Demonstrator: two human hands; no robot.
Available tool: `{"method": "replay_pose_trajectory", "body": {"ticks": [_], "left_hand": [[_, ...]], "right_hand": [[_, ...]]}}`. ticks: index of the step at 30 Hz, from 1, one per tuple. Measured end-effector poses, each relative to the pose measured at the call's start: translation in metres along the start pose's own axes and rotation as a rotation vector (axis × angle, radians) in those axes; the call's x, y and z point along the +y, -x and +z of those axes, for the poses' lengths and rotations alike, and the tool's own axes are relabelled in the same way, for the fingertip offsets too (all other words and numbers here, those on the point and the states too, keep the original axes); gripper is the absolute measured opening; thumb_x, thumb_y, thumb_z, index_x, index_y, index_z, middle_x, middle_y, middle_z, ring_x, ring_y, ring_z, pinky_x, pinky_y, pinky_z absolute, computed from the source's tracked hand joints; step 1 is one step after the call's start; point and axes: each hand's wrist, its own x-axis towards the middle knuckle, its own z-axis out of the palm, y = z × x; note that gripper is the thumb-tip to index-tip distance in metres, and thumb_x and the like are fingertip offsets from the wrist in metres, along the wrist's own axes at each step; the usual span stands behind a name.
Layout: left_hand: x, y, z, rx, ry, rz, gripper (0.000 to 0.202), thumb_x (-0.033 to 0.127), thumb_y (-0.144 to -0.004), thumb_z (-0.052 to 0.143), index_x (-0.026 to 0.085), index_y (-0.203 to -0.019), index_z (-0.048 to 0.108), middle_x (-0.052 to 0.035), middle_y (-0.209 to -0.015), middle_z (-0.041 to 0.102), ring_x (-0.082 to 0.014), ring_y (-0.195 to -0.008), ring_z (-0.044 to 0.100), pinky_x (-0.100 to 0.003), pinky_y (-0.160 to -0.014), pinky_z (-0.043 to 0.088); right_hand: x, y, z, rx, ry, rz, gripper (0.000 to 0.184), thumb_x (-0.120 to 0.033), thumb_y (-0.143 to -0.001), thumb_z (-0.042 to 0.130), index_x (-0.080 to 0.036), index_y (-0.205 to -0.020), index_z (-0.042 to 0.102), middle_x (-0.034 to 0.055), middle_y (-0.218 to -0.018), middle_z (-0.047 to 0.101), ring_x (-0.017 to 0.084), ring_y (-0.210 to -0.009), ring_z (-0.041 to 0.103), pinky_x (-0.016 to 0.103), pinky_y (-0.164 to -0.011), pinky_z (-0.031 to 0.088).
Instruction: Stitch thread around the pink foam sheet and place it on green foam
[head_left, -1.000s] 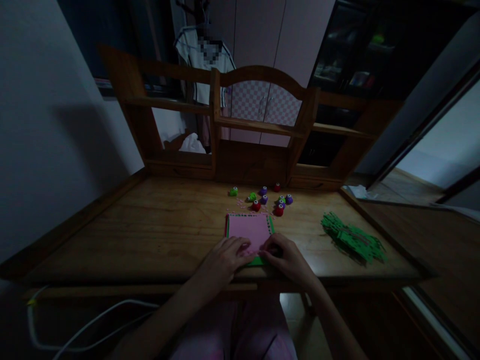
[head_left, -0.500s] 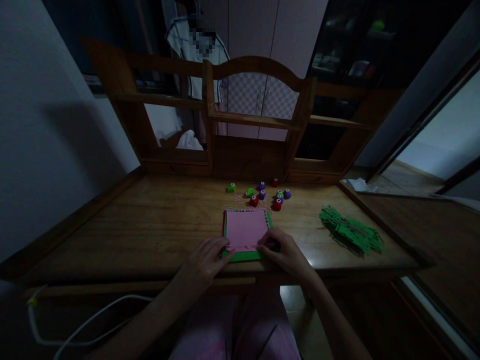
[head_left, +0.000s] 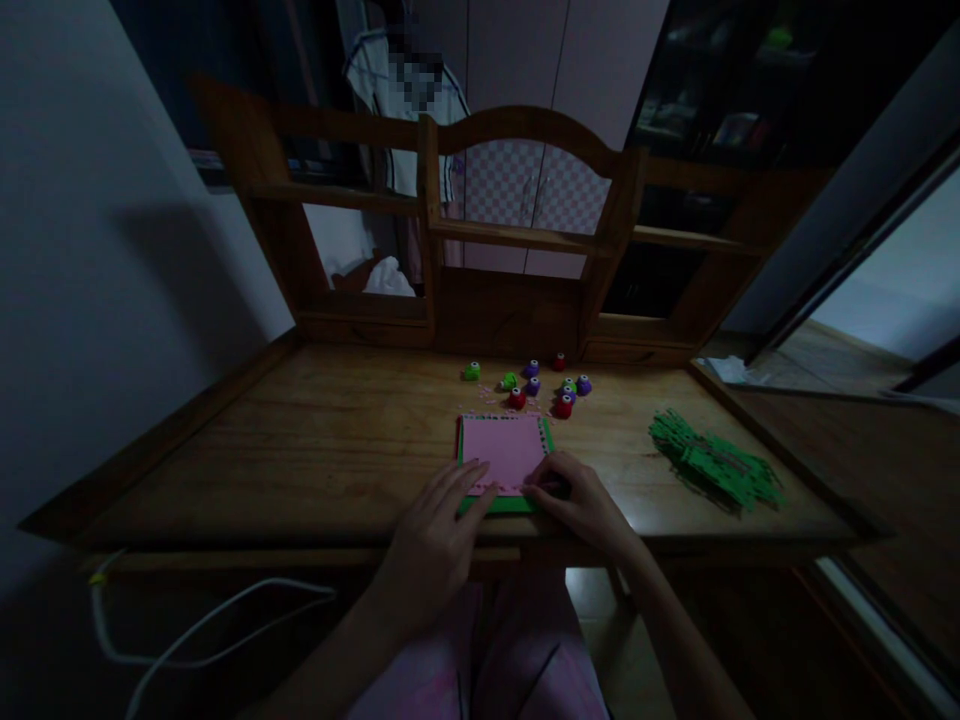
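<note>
A pink paper sheet (head_left: 501,450) with small cut-outs along its borders lies over a green sheet (head_left: 499,506) near the desk's front edge. A red edge shows beneath them at the left. My left hand (head_left: 442,525) rests with fingers spread over the lower left of the pink sheet, thumb along its lower border. At the lower right corner, my right hand (head_left: 574,495) has thumb and forefinger pinched on the pink sheet's edge, the other fingers curled. Several small red, green and purple craft punches (head_left: 517,398) stand beyond the sheets, with pink paper scraps (head_left: 487,392) among them.
A heap of cut green paper (head_left: 716,460) lies on the right of the wooden desk (head_left: 322,440). A wooden shelf unit (head_left: 525,240) rises along the back. A white cable (head_left: 225,605) hangs below the desk at the left.
My left hand has moved right and further onto the pink sheet, its fingers now flat on it. My right hand stays at the lower right corner. The whole view has shifted slightly.
</note>
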Motion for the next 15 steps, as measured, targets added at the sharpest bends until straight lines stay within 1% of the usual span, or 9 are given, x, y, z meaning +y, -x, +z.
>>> {"method": "replay_pose_trajectory", "body": {"ticks": [2,3,4,6,8,11,15], "left_hand": [[-0.003,-0.008,0.008,0.027,0.126,-0.174,0.037,0.018,-0.089,0.041,0.023,-0.125,0.049,-0.0075,-0.127,0.051,-0.0212,-0.118,0.045,-0.042,-0.102,0.036],[-0.008,-0.012,0.011,0.029,0.209,-0.248,0.03,0.024,-0.09,0.041,0.022,-0.118,0.053,-0.0065,-0.117,0.056,-0.0194,-0.11,0.051,-0.038,-0.096,0.042],[-0.014,-0.017,0.013,0.0,0.295,-0.285,0.024,0.028,-0.091,0.041,0.022,-0.107,0.058,-0.0052,-0.107,0.059,-0.0176,-0.1,0.055,-0.034,-0.089,0.045],[-0.028,-0.027,0.017,-0.084,0.395,-0.311,0.022,0.035,-0.089,0.045,0.02,-0.089,0.062,-0.003,-0.093,0.06,-0.0158,-0.089,0.057,-0.03,-0.082,0.045],[-0.039,-0.035,0.021,-0.176,0.444,-0.293,0.023,0.039,-0.084,0.053,0.018,-0.079,0.062,-0.0025,-0.087,0.059,-0.0155,-0.085,0.056,-0.028,-0.078,0.044],[-0.045,-0.042,0.025,-0.228,0.452,-0.298,0.026,0.043,-0.077,0.061,0.017,-0.077,0.061,-0.0027,-0.086,0.057,-0.0158,-0.082,0.054,-0.027,-0.072,0.043],[-0.042,-0.042,0.025,-0.244,0.427,-0.278,0.029,0.046,-0.076,0.062,0.017,-0.078,0.06,-0.0024,-0.089,0.054,-0.0154,-0.083,0.052,-0.026,-0.072,0.042]], "right_hand": [[-0.001,0.0,-0.001,-0.007,-0.015,0.009,0.01,-0.029,-0.083,0.059,-0.02,-0.084,0.061,0.0027,-0.082,0.061,0.016,-0.077,0.055,0.028,-0.068,0.043],[-0.002,0.001,-0.001,-0.013,-0.021,0.015,0.011,-0.031,-0.083,0.059,-0.02,-0.085,0.061,0.003,-0.082,0.061,0.016,-0.077,0.056,0.028,-0.068,0.043],[-0.002,0.001,-0.001,-0.016,-0.024,0.02,0.013,-0.032,-0.083,0.059,-0.02,-0.085,0.061,0.0031,-0.082,0.062,0.017,-0.077,0.056,0.028,-0.068,0.043],[-0.002,0.001,-0.002,-0.019,-0.026,0.027,0.015,-0.034,-0.083,0.06,-0.02,-0.085,0.062,0.0031,-0.082,0.062,0.017,-0.076,0.056,0.028,-0.068,0.043],[-0.001,0.001,-0.003,-0.021,-0.028,0.024,0.015,-0.034,-0.083,0.059,-0.019,-0.085,0.062,0.0029,-0.082,0.061,0.016,-0.076,0.055,0.028,-0.068,0.042],[0.0,0.001,-0.004,-0.024,-0.034,0.014,0.013,-0.032,-0.084,0.059,-0.019,-0.084,0.061,0.0025,-0.082,0.062,0.016,-0.077,0.056,0.027,-0.07,0.042],[-0.001,0.001,-0.004,-0.037,-0.043,0.013,0.013,-0.032,-0.084,0.058,-0.019,-0.085,0.061,0.0026,-0.082,0.062,0.016,-0.077,0.056,0.027,-0.07,0.042]]}}
